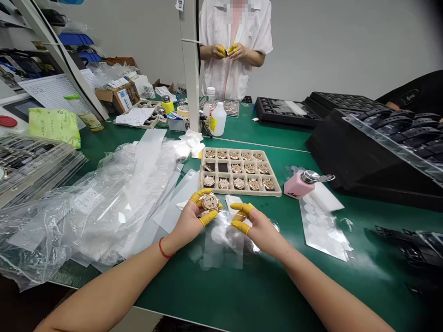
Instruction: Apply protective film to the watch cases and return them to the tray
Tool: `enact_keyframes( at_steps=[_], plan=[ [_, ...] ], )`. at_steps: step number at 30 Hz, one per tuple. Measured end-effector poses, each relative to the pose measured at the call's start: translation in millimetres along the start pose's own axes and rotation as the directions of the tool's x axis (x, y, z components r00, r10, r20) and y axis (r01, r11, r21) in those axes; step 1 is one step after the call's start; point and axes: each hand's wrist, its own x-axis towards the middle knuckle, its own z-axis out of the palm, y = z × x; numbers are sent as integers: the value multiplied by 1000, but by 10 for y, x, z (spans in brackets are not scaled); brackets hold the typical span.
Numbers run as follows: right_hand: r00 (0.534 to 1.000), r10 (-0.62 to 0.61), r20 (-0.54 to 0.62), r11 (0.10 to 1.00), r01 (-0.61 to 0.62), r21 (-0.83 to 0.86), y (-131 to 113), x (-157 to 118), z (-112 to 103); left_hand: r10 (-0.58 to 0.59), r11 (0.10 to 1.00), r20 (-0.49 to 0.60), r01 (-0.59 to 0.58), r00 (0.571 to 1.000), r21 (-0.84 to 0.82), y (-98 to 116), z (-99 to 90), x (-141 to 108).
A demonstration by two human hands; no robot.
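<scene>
My left hand (194, 214), with yellow finger cots, holds a round gold watch case (210, 202) between thumb and fingers, its marked back facing up. To the right, my right hand (254, 226) has its cotted fingers apart, and a thin pale line runs from near the case toward them; whether they hold it is too small to tell. Just beyond both hands lies a beige compartment tray (242, 191) with several similar watch cases. One middle-row compartment (223, 168) shows only its dark bottom. Clear film with round stickers (221, 246) lies beneath my hands.
Plastic bags (114, 203) cover the left of the green table (270, 290). A pink pump bottle (299, 185) and a sticker sheet (321, 221) lie right of the tray. A black box (374, 170) holds straps. Across the table stands a person (226, 69) with a small object in hand.
</scene>
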Motion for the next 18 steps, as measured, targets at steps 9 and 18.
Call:
enact_keyframes(
  at_steps=[9,18],
  plan=[
    [981,52,185,983,-83,162,17,49,-76,35,987,104,-51,994,153,-48,-11,-46],
    [990,-106,91,957,126,-259,-6,71,-182,22,968,205,-72,978,241,-56,-5,-52]
  ],
)
